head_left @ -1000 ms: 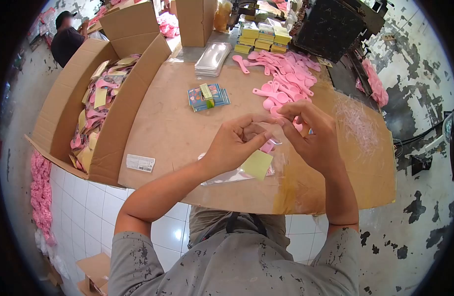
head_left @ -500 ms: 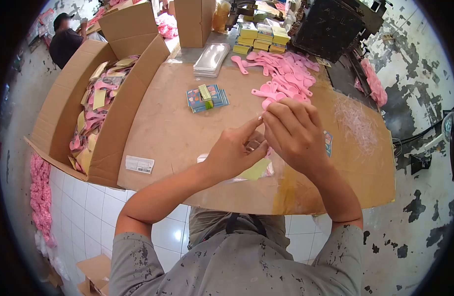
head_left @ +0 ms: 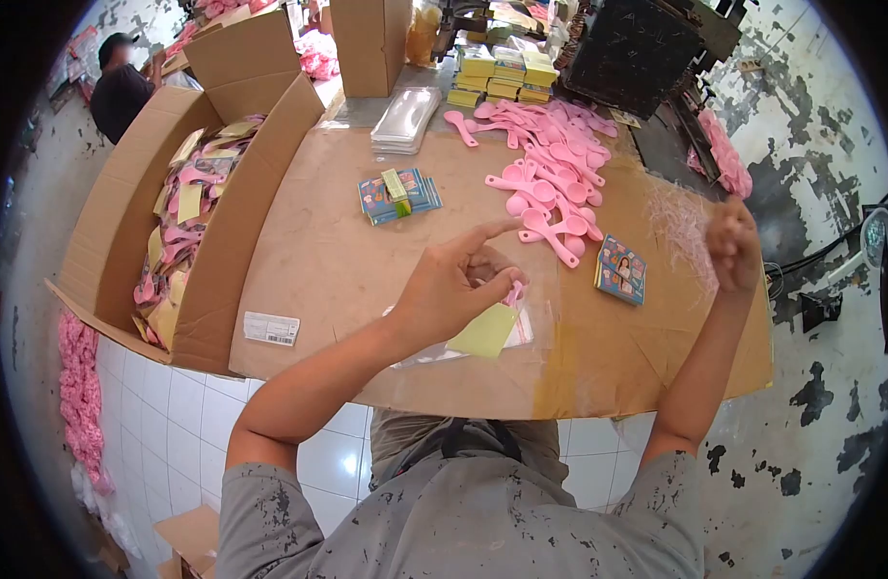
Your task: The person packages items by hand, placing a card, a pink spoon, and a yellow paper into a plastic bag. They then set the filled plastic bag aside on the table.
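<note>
My left hand [head_left: 455,294] is over the near middle of the table, index finger stretched out and the other fingers curled. Its thumb and curled fingers grip a yellow card [head_left: 484,331], with a bit of pink plastic [head_left: 517,291] showing by the thumb tip. Below the card lies a clear plastic bag [head_left: 529,330], partly covered. Raised at the right, my right hand [head_left: 733,246] is smeared by motion, so its grip cannot be made out. It is beside a heap of thin clear strips [head_left: 683,227]. A stack of blue printed cards [head_left: 621,270] lies between the hands.
Pink spoons [head_left: 560,174] are heaped beyond my hands. Banded blue cards [head_left: 399,195], clear bags [head_left: 405,121] and card stacks [head_left: 502,69] lie farther back. A cardboard box [head_left: 251,222] of spoons and cards stands left. A black machine [head_left: 637,53] stands back right; a person [head_left: 122,87] is far left.
My right hand has moved away from the left hand, out to the right beside the strips, uncovering the blue cards. My left hand stays nearly in place; the yellow card has turned slightly.
</note>
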Tool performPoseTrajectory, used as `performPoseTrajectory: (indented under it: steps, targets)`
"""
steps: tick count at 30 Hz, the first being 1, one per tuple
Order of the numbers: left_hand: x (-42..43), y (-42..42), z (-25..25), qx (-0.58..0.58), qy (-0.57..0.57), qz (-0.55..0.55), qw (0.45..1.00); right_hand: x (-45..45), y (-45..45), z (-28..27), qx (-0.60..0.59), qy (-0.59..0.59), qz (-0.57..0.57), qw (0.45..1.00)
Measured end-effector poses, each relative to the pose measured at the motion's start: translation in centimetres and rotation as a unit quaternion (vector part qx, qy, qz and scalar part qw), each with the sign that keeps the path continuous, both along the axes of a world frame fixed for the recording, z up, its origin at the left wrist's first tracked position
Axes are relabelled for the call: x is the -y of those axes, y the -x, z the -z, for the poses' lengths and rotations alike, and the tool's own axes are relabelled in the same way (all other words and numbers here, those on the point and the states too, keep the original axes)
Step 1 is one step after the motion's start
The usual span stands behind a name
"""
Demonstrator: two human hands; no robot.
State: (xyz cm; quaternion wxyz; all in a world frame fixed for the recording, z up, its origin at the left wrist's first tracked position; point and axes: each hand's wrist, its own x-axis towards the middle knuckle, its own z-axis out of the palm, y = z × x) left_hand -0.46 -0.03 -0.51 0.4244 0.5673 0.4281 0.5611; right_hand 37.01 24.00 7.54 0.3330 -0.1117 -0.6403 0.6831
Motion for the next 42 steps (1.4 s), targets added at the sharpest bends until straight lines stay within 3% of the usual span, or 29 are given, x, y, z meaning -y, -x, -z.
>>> performPoseTrajectory:
  steps: [2,3,4,5,6,9,12,14,16,19,23,26,29,35,42]
  targets:
    - [0.5,0.0,-1.1,-0.026,0.024,-0.014,0.999,-4.3,-4.7,2.7,0.062,0.002,0.141,0.988]
    - [0.4,-0.3,-0.8,-0.003,0.018,-0.016,1.000,-6.2,-6.7,4.4,0.231,-0.103,0.289,0.923]
    - [0.2,-0.5,-0.4,0.020,0.011,-0.020,1.000,-7.5,-8.5,6.2,0.455,-0.280,0.392,0.749]
    - [0.0,-0.6,-0.1,0.040,0.003,-0.025,0.999,-8.2,-10.0,8.5,0.625,-0.418,0.430,0.500]
    - [-0.2,-0.4,-0.1,0.017,0.019,-0.030,0.999,-8.1,-10.7,9.6,0.655,-0.452,0.442,0.415]
    - [-0.9,0.2,0.2,0.001,0.050,-0.041,0.998,-6.1,-9.1,8.1,0.497,-0.433,0.476,0.582]
    - [-1.4,0.3,0.7,0.047,0.057,-0.018,0.997,-2.3,-3.4,5.8,0.414,-0.428,0.462,0.657]
    - [-1.5,0.8,0.9,0.039,0.067,0.009,0.997,-0.3,0.6,5.9,0.318,-0.450,0.396,0.734]
    - [-1.5,1.1,0.7,0.052,0.084,0.026,0.995,3.3,6.0,5.3,0.313,-0.299,0.294,0.852]
    - [-1.7,1.0,0.8,0.053,0.108,0.022,0.993,8.8,12.4,5.3,0.275,-0.239,0.081,0.928]
    - [-2.0,1.3,2.1,0.060,0.091,-0.019,0.994,12.2,16.7,6.7,0.192,-0.098,0.001,0.977]
    - [-1.9,1.5,1.8,0.059,0.077,-0.031,0.995,11.5,17.2,7.7,0.155,-0.052,0.013,0.987]
    - [-1.8,0.9,1.2,0.108,0.047,-0.021,0.993,11.2,16.9,7.4,0.138,-0.050,0.039,0.988]
    - [-2.0,1.0,2.2,0.074,0.054,-0.030,0.995,10.7,16.6,8.5,0.115,-0.037,0.057,0.991]
    - [-2.0,1.7,2.8,-0.051,-0.031,-0.060,0.996,9.7,15.7,9.1,0.121,-0.025,0.048,0.991]
